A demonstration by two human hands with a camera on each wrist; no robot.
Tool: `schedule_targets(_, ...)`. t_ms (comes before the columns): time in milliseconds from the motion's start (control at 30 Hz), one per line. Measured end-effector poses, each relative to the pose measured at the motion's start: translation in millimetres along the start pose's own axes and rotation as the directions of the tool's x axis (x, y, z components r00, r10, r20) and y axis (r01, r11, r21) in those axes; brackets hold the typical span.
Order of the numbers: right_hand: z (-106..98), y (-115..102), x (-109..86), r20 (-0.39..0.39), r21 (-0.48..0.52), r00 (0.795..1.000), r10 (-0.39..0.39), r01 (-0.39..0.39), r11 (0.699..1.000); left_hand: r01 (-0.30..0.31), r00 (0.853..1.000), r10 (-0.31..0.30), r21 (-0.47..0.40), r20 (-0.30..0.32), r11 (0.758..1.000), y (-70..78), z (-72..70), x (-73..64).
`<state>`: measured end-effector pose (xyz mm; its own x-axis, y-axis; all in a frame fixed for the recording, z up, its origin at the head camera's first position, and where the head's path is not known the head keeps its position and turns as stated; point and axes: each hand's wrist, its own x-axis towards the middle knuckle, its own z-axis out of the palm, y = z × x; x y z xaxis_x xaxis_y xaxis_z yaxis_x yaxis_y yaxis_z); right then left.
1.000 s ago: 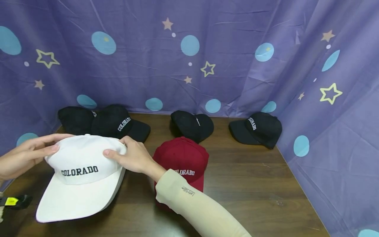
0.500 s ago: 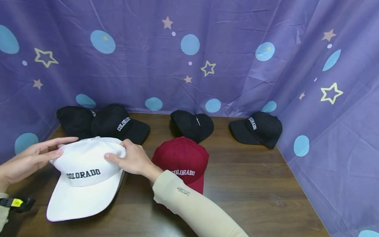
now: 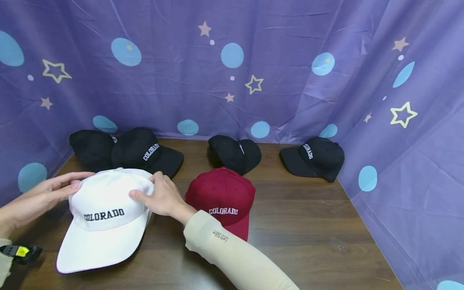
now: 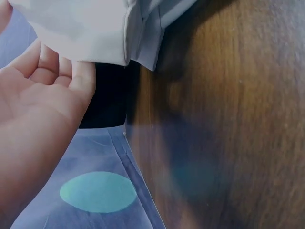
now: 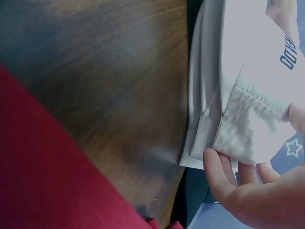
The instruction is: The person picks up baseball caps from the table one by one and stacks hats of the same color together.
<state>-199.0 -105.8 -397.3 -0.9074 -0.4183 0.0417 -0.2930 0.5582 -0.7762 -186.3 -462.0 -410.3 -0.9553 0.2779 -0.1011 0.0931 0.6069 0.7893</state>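
Note:
White baseball caps [image 3: 105, 197] nested in a stack sit at the left front of the table; the top one reads COLORADO in dark letters, brim toward me. Layered brims [image 5: 207, 71] show in the right wrist view. My left hand [image 3: 40, 199] holds the crown's left side, thumb in front, fingers curled behind and under its edge in the left wrist view. On the opposite side my right hand [image 3: 163, 195] grips the crown, thumb on the front panel and fingers round the back edge. A dark red COLORADO cap [image 3: 221, 193] stands right of them, partly behind my right forearm.
Along the back of the brown wooden table [image 3: 297, 225] lie two black caps [image 3: 139, 151] side by side at left, a black cap [image 3: 233, 155] in the middle and another black cap [image 3: 315, 159] at right. A purple curtain [image 3: 282, 80] encloses the back and sides.
Both hands have moved the white caps a little to the right and slightly lower in the head view. The red and black caps have stayed put.

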Motion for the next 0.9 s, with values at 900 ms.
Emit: schedule_targets(900,-14.0,0.5,-4.6,0.06,0.032,0.998,0.0,-0.002,0.999,0.066,0.986,-0.044,0.133,-0.161,0.989,8.2,6.5,6.7)
